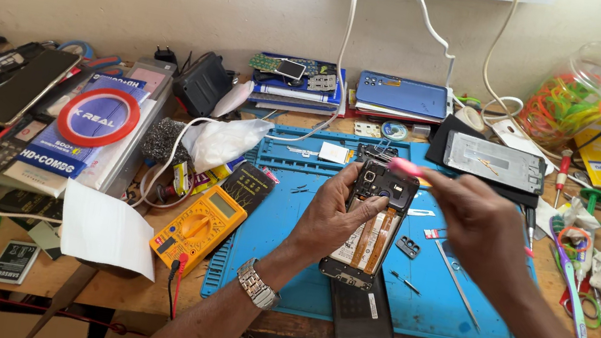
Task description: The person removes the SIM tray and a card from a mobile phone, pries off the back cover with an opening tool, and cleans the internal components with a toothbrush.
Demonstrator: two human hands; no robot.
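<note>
My left hand (330, 218), with a metal watch on its wrist, grips an opened smartphone (373, 225) whose back cover is off, so the battery and camera block show. It is held tilted above a blue work mat (263, 252). My right hand (476, 225) holds a pink-handled tool (404, 166) with its tip at the phone's top end near the camera. A dark back cover (362, 315) lies on the mat just under the phone.
A yellow multimeter (199, 225) lies left of the mat beside a white paper sheet (106, 231). Tweezers (459, 283), small parts, a phone screen (494, 161), scissors (575, 285), a jar of rubber bands (582, 93), boxes and cables crowd the wooden bench.
</note>
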